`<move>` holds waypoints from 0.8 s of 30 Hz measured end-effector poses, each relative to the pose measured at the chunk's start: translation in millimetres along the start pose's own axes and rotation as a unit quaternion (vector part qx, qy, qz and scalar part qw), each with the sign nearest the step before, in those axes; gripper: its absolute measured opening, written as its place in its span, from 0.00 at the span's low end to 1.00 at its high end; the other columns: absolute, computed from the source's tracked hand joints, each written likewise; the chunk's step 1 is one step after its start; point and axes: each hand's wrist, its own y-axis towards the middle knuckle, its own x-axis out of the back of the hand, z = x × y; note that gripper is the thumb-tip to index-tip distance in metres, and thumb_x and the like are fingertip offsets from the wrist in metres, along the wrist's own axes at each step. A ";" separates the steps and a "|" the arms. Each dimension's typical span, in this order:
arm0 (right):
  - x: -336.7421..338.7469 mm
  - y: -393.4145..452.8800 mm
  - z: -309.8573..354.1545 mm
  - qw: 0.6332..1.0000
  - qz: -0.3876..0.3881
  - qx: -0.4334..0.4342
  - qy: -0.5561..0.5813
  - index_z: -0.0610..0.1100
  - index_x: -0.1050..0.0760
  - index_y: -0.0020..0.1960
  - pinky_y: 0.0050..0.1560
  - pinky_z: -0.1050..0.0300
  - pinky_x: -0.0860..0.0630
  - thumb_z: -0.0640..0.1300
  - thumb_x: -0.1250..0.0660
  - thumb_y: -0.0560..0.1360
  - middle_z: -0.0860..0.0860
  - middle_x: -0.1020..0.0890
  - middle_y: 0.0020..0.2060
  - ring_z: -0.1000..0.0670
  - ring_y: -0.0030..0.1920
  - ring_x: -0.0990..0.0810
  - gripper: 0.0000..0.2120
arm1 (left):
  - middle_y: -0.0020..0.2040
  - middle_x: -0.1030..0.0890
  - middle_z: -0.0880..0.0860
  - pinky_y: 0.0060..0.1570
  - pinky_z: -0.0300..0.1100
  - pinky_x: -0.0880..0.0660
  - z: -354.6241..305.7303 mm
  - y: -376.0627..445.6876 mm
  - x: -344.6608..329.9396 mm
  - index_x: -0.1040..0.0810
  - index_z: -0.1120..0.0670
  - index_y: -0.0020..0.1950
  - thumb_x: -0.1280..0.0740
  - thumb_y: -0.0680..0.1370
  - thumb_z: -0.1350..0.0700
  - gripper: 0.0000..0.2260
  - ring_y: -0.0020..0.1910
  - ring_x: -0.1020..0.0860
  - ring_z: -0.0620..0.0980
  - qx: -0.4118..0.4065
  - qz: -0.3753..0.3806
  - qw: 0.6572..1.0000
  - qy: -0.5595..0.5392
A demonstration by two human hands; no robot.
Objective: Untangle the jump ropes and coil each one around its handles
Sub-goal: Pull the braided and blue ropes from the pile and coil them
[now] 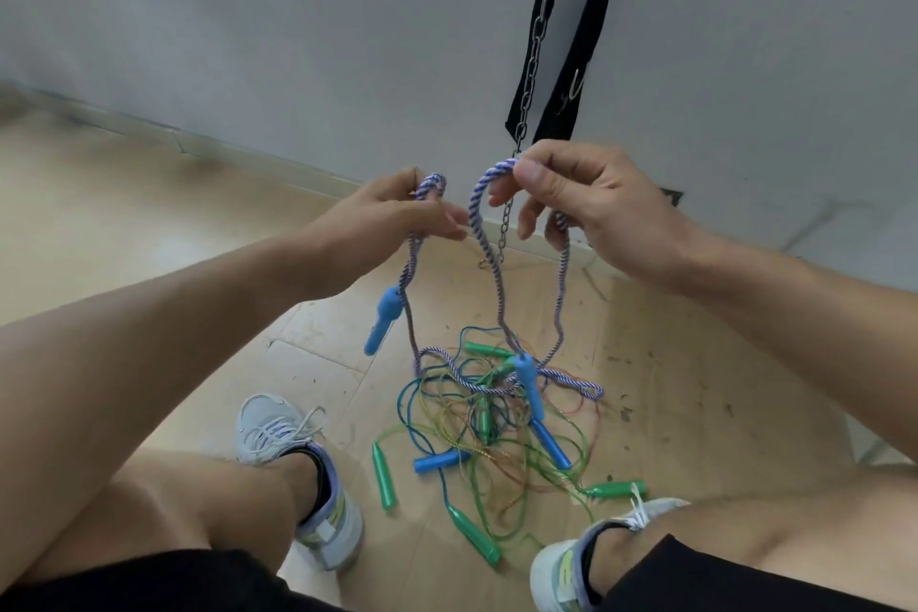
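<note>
A purple-and-white braided jump rope (481, 234) hangs between my hands above the floor. My left hand (397, 214) pinches one bend of it, and a light-blue handle (381, 321) dangles below that hand. My right hand (571, 199) pinches another loop of the same rope between thumb and fingers. The rope's other light-blue handle (527, 383) hangs down into a tangled pile (497, 432) of thin green, blue and orange ropes on the floor, with several green handles (383, 477) and blue handles (439, 461) among them.
My two sneakers (303, 472) stand on the tan tiled floor (149, 214) on either side of the pile. A metal chain (534, 55) and black straps (586, 30) hang in front of the grey wall just beyond my hands.
</note>
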 end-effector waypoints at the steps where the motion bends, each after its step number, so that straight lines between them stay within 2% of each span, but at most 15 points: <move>1: -0.6 -0.1 2.6 1.000 0.003 0.002 -0.008 0.45 0.19 0.53 0.34 0.58 0.29 0.48 0.39 0.84 0.43 0.16 0.50 0.47 0.41 0.20 0.11 | 0.55 0.15 0.56 0.66 0.50 0.29 -2.1 -2.3 -2.8 0.30 0.68 0.63 0.29 0.72 0.59 0.23 0.59 0.18 0.52 0.001 0.028 1.000 -0.012; 3: -0.1 1.9 3.5 1.000 -0.009 0.000 -0.002 0.46 0.18 0.54 0.35 0.57 0.32 0.49 0.39 0.83 0.43 0.16 0.48 0.48 0.39 0.22 0.12 | 0.54 0.16 0.63 0.66 0.52 0.28 -5.2 -7.8 -10.0 0.30 0.68 0.60 0.25 0.71 0.60 0.24 0.59 0.18 0.59 -0.008 0.068 0.998 -0.015; 4: 1.9 3.7 1.4 1.000 -0.021 -0.002 0.000 0.46 0.18 0.54 0.35 0.57 0.33 0.49 0.38 0.83 0.44 0.15 0.47 0.48 0.38 0.22 0.12 | 0.51 0.17 0.67 0.63 0.52 0.26 -6.7 -9.4 -12.8 0.29 0.66 0.54 0.24 0.72 0.59 0.20 0.56 0.18 0.63 -0.015 0.077 0.997 -0.011; 6: 6.9 8.4 -3.9 0.998 -0.066 -0.010 0.002 0.49 0.18 0.50 0.34 0.59 0.34 0.50 0.38 0.84 0.47 0.15 0.42 0.49 0.36 0.23 0.12 | 0.40 0.18 0.63 0.53 0.49 0.21 -9.6 -10.5 -16.6 0.31 0.59 0.45 0.28 0.74 0.58 0.12 0.43 0.17 0.62 -0.012 0.086 0.996 -0.033; 8: 17.8 14.4 -16.1 0.988 -0.146 -0.040 0.014 0.50 0.20 0.46 0.32 0.62 0.34 0.50 0.39 0.84 0.51 0.16 0.37 0.51 0.32 0.24 0.12 | 0.34 0.22 0.56 0.52 0.55 0.20 -11.8 -10.0 -17.5 0.30 0.57 0.47 0.30 0.74 0.56 0.10 0.33 0.21 0.53 0.019 0.087 0.993 -0.082; 10: 33.9 19.3 -31.7 0.964 -0.245 -0.101 0.029 0.49 0.22 0.44 0.31 0.63 0.34 0.50 0.40 0.85 0.52 0.17 0.34 0.53 0.30 0.25 0.14 | 0.31 0.25 0.52 0.53 0.56 0.20 -12.3 -10.6 -17.7 0.28 0.57 0.49 0.30 0.75 0.58 0.08 0.30 0.25 0.49 0.035 0.083 0.994 -0.062; 12: 50.4 20.0 -51.2 0.933 -0.314 -0.173 0.010 0.50 0.23 0.44 0.35 0.60 0.30 0.51 0.41 0.84 0.51 0.17 0.37 0.53 0.32 0.24 0.14 | 0.30 0.26 0.51 0.48 0.53 0.19 -9.8 -12.6 -18.2 0.26 0.56 0.49 0.34 0.80 0.61 0.01 0.28 0.27 0.47 0.035 0.092 0.995 -0.016; 14: 58.3 18.1 -66.7 0.916 -0.324 -0.232 -0.043 0.50 0.20 0.46 0.44 0.53 0.24 0.50 0.37 0.82 0.50 0.15 0.45 0.51 0.39 0.23 0.10 | 0.31 0.27 0.50 0.41 0.48 0.18 -7.5 -13.7 -18.1 0.23 0.56 0.52 0.37 0.82 0.60 0.03 0.27 0.28 0.47 0.040 0.094 0.995 0.002; 15: 58.6 15.9 -70.4 0.917 -0.295 -0.257 -0.082 0.51 0.19 0.52 0.48 0.52 0.24 0.48 0.34 0.80 0.50 0.16 0.52 0.50 0.44 0.23 0.06 | 0.31 0.27 0.50 0.38 0.45 0.20 -6.7 -13.0 -17.9 0.23 0.56 0.54 0.38 0.83 0.59 0.05 0.27 0.28 0.47 0.039 0.092 0.995 0.007; 16: 54.7 12.8 -68.2 0.925 -0.238 -0.269 -0.125 0.53 0.20 0.60 0.50 0.55 0.25 0.44 0.32 0.78 0.51 0.18 0.57 0.51 0.51 0.23 0.12 | 0.31 0.28 0.50 0.35 0.43 0.22 -7.1 -12.7 -18.2 0.22 0.56 0.55 0.38 0.83 0.59 0.05 0.26 0.29 0.47 0.037 0.089 0.995 0.014; 18: 42.3 7.8 -58.2 0.954 -0.088 -0.223 -0.182 0.57 0.31 0.74 0.57 0.59 0.29 0.36 0.32 0.75 0.55 0.24 0.66 0.53 0.63 0.26 0.31 | 0.32 0.29 0.50 0.33 0.40 0.25 -7.7 -11.4 -19.1 0.22 0.54 0.54 0.39 0.84 0.58 0.06 0.26 0.31 0.47 0.029 0.093 0.995 0.024; 20: 20.2 3.5 -39.6 0.967 0.072 -0.166 -0.180 0.60 0.37 0.77 0.59 0.70 0.31 0.35 0.30 0.74 0.59 0.26 0.70 0.59 0.69 0.30 0.38 | 0.33 0.29 0.50 0.33 0.41 0.27 -7.6 -10.4 -20.7 0.23 0.53 0.48 0.38 0.84 0.58 0.07 0.27 0.33 0.46 0.023 0.108 0.993 0.029; 21: 9.3 2.5 -34.9 0.963 0.134 -0.140 -0.187 0.59 0.35 0.76 0.58 0.74 0.32 0.36 0.29 0.74 0.60 0.25 0.69 0.62 0.68 0.29 0.36 | 0.33 0.29 0.50 0.33 0.41 0.27 -7.0 -9.9 -20.8 0.23 0.52 0.46 0.38 0.83 0.57 0.08 0.27 0.33 0.46 0.022 0.116 0.993 0.031; 22: 0.0 2.6 -35.6 0.957 0.175 -0.122 -0.195 0.57 0.29 0.72 0.58 0.74 0.32 0.38 0.27 0.74 0.59 0.22 0.66 0.62 0.65 0.26 0.30 | 0.33 0.29 0.50 0.33 0.41 0.27 -6.1 -9.6 -20.9 0.24 0.52 0.46 0.38 0.83 0.57 0.08 0.27 0.33 0.47 0.022 0.123 0.992 0.032; 24: -14.4 4.3 -36.7 0.963 0.180 -0.111 -0.167 0.54 0.20 0.57 0.60 0.64 0.28 0.43 0.29 0.78 0.54 0.15 0.54 0.60 0.56 0.20 0.10 | 0.32 0.29 0.50 0.32 0.40 0.28 -4.2 -9.1 -18.5 0.23 0.53 0.46 0.37 0.83 0.57 0.07 0.27 0.34 0.47 0.024 0.128 0.991 0.036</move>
